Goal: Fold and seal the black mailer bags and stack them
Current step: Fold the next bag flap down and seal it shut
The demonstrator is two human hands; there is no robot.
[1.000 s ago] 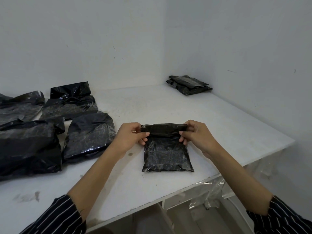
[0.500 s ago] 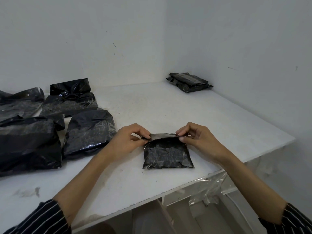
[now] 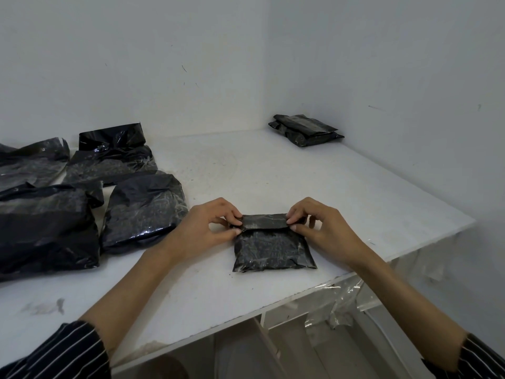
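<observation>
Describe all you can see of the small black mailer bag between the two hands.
The small black glossy plastic mailer bag lies flat on the white table, near its front edge. It is roughly square, wrinkled and slightly puffed; contents are hidden. Its top flap is folded down over the body as a narrow band. The left hand pinches the flap's left end, the right hand its right end. No other bag touches it. Whether the flap is sealed cannot be told.

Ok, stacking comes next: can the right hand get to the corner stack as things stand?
Probably yes: only bare table separates the right hand from the corner stack, though it now pinches the flap of the mailer bag.
</observation>
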